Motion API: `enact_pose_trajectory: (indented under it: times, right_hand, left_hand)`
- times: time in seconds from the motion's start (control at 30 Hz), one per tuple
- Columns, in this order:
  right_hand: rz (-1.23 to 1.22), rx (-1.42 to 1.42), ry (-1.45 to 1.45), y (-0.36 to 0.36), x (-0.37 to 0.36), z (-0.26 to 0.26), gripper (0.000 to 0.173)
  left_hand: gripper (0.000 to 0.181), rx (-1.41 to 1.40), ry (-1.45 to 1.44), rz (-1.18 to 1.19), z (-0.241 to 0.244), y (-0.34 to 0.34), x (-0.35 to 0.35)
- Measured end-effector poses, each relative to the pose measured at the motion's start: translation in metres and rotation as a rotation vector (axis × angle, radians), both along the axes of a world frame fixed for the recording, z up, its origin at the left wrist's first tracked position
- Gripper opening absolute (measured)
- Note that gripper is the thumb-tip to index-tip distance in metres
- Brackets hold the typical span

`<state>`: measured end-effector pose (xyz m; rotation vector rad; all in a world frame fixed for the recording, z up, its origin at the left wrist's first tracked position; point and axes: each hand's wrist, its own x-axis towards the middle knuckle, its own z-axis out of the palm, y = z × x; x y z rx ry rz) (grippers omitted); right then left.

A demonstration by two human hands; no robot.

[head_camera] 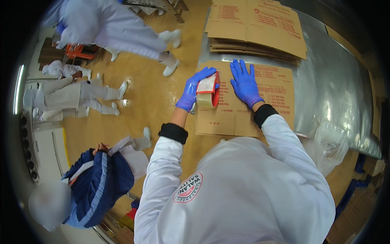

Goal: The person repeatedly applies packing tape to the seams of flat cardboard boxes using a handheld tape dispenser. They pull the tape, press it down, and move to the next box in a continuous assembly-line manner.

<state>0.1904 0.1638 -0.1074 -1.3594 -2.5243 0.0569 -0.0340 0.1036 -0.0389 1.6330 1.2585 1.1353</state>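
Observation:
A flat cardboard box [277,119] with red print lies before me at the edge of a metal table. My left hand [198,88], in a blue glove, grips a red tape dispenser [215,88] with a roll of clear packing tape [205,100], held over the left side of the cardboard. Gloved in blue too, my right hand [244,81] rests palm down on the cardboard with its fingers spread, holding nothing. Whether the tape touches the cardboard I cannot tell.
Beyond the box, a stack of flat cardboard boxes [259,24] stands on the metal table [332,82]. A clear plastic bag [330,143] hangs at the near right edge. Several people in white are on the left; a person in a blue jacket [100,183] stands at lower left.

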Motion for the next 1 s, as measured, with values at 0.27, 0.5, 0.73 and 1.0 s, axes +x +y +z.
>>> enact_pose_trajectory:
  times: [0.27, 0.5, 0.73, 1.0]
  right_hand:
    - [-0.057, 0.034, -0.070, 0.019, 0.003, -0.008, 0.067]
    - [-0.066, 0.020, -0.069, 0.016, 0.005, -0.030, 0.066]
    - [-0.030, 0.023, -0.090, -0.009, -0.019, -0.031, 0.068]
    - [0.199, -0.087, 0.232, -0.109, -0.034, 0.029, 0.085]
  left_hand:
    - [0.028, -0.644, -0.358, -0.013, -0.011, -0.021, 0.015]
    - [0.044, -0.459, -0.025, -0.218, -0.025, -0.103, 0.012]
    - [0.037, -0.414, -0.107, 0.246, -0.117, -0.113, -0.021]
    - [0.045, -0.484, -1.344, 0.759, -0.086, -0.312, -0.059]
